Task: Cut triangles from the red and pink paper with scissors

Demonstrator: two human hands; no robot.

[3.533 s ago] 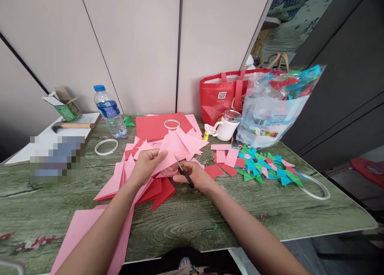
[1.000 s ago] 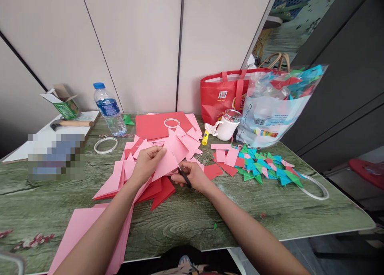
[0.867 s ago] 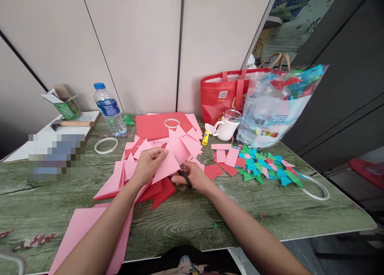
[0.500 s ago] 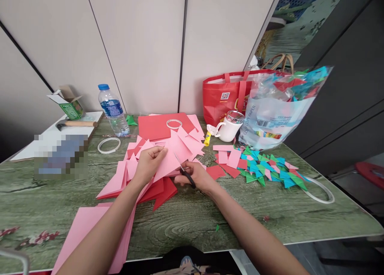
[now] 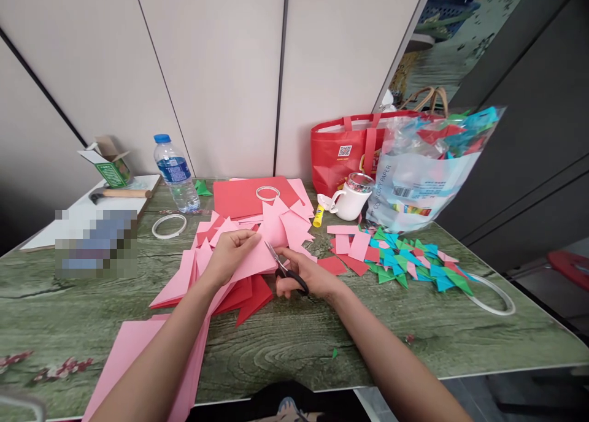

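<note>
The left hand (image 5: 232,256) has its grip clamped on a pink paper sheet (image 5: 257,261), held just above the heap of pink and red cut pieces (image 5: 216,281) on the green wood-grain counter (image 5: 285,342). The right hand (image 5: 307,275) is closed round the black handles of the scissors (image 5: 285,267), blades parted at the sheet's right edge. Well to the right lie small green, blue and pink triangles (image 5: 409,262); a white mug (image 5: 350,202) and a water bottle (image 5: 175,173) stand behind.

Two bare forearms reach forward from the bottom of the view and converge at the centre. The left hand (image 5: 232,254) is curled with fingers pinched together, while the right hand (image 5: 307,275) is closed in a grip, knuckles up.
</note>
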